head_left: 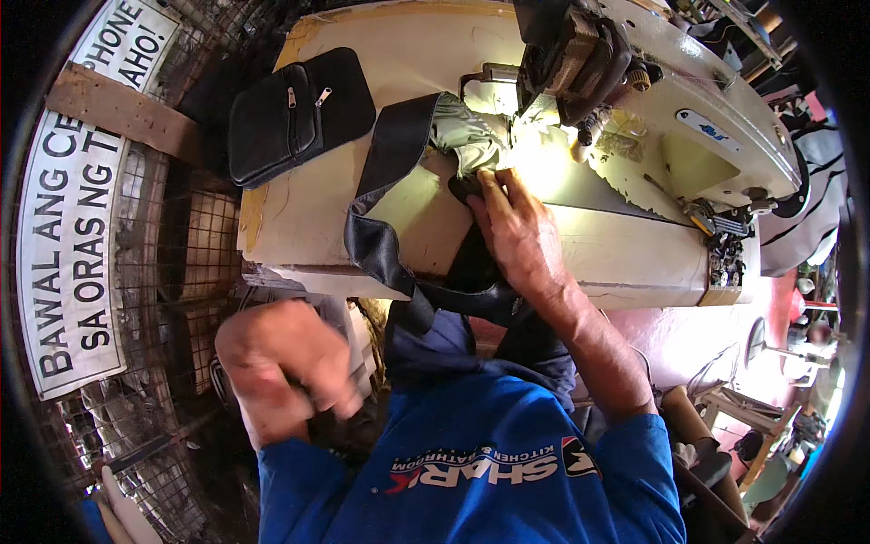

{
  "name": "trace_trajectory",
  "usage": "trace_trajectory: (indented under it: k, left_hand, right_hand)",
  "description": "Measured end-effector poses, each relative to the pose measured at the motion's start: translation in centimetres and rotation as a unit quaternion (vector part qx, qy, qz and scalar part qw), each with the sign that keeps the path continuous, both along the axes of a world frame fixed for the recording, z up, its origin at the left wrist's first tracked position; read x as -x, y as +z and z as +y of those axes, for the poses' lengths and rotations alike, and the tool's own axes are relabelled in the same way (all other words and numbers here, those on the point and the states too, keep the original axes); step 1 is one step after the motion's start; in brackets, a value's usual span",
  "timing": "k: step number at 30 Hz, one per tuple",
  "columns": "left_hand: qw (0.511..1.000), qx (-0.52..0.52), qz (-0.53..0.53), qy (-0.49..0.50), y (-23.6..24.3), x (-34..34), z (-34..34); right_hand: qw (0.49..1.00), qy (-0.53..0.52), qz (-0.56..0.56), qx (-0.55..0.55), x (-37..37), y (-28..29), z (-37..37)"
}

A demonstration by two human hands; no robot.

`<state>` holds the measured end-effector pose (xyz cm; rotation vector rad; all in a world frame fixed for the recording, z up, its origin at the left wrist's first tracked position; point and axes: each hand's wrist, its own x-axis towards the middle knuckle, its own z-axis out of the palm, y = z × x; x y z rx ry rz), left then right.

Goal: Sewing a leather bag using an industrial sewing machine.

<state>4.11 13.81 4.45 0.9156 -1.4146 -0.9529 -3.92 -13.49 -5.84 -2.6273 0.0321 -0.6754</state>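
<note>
My right hand (pixel 518 231) has its fingers bent onto a bunched olive-green fabric (pixel 462 131) and a dark piece beneath it, beside the lit needle area of a sewing machine (pixel 580 63). A wide black strap (pixel 376 195) runs from the fabric in a loop and hangs over the machine table's front edge. My left hand (pixel 290 354) is low at the left, below the table edge, with curled fingers smeared by motion; whether it holds anything I cannot tell. A black pouch (pixel 317 104) with zippers lies flat at the back left.
The cream table (pixel 317 236) has a worn front edge. The machine's arm (pixel 716 145) extends to the right. A wire-mesh wall (pixel 213 245) with signs and a wooden plank (pixel 122 109) stands at my left. Stools and clutter (pixel 770 417) fill the lower right.
</note>
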Motion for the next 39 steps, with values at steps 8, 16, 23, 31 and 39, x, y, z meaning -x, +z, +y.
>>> trace_trajectory:
  k: [8,16,23,31,39]
  left_hand:
    - [0.848,-0.313,-0.317,0.287,-2.0,0.9,-5.2]
    - [0.874,-0.355,-0.222,0.246,-3.5,-2.7,-8.7]
    - [0.877,-0.31,-0.265,0.254,-6.3,-3.8,-11.6]
    - [0.871,-0.335,-0.276,0.23,-5.6,-4.1,-14.6]
    - [0.859,-0.314,-0.303,0.268,-5.7,-3.3,-14.9]
  right_hand:
    - [0.999,0.003,0.001,-0.036,-0.1,-0.4,-0.3]
    - [0.997,0.039,0.009,-0.068,-1.5,1.1,-3.7]
    - [0.99,0.061,-0.053,-0.119,5.9,4.0,-0.4]
    - [0.98,-0.014,-0.003,-0.2,4.6,0.7,-1.8]
    - [0.97,0.01,0.014,-0.244,4.9,1.0,-2.5]
